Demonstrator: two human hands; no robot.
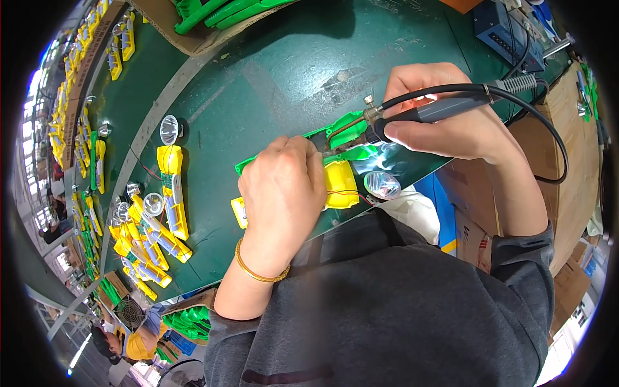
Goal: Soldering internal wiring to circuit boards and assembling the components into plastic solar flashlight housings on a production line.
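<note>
My right hand (pixel 451 132) is closed around the dark handle of a soldering iron (pixel 438 109), which has a thin bent metal tube beside its tip. The iron's tip points left over a green flashlight shell (pixel 351 132). My left hand (pixel 284 184), fingers curled down, grips the shell at its near side; its fingertips are hidden. Just under that hand lies a yellow flashlight casing (pixel 340 184), partly covered. Thin red wires run from it to a round silver reflector (pixel 382 185) on its right.
Several yellow flashlight bodies (pixel 174 193) with reflectors and wires lie at the left. A cardboard box (pixel 193 42) of green shells stands at the back. A blue control unit (pixel 506 35) sits at the far right. The iron's black cable (pixel 564 151) loops beside my right forearm.
</note>
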